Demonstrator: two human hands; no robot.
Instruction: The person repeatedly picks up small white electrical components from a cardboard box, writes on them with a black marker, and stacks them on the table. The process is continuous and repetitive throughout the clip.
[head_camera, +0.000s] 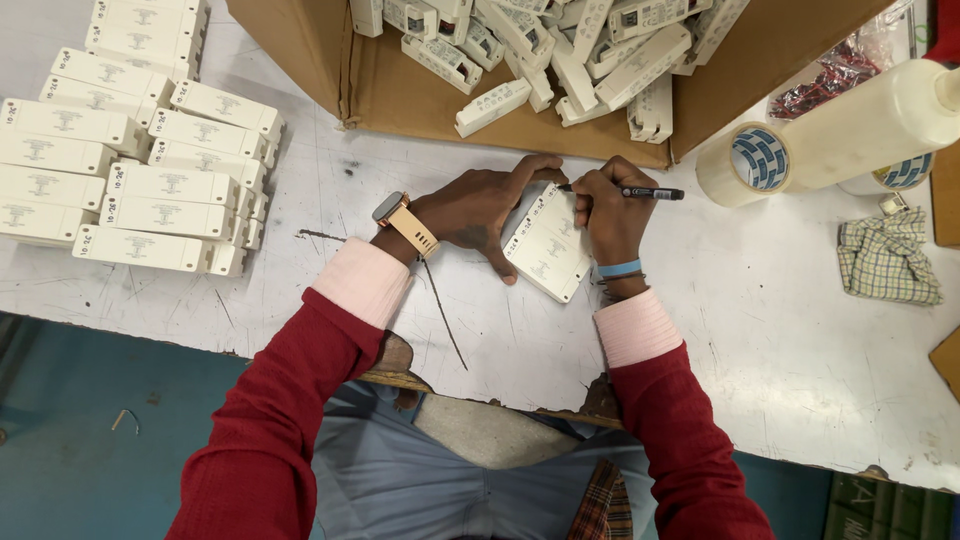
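Rows of marked white boxes (130, 150) are stacked at the table's (800, 340) left; one white box (548, 245) is pinned flat by the left hand (470, 210), fingers spread, while a black pen (645, 192) is pinched in the right hand (610, 215). Many unsorted boxes (560, 50) are left in the carton (400, 90); tape (745, 162) and a bottle (880, 115) lie clear, right.

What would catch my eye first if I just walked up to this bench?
Probably the two hands at the centre: the left hand steadies a flat white plastic unit on the white table while the right hand holds a black pen to it. Next, the neat stacks of white units at left, and the cardboard box of jumbled ones above.
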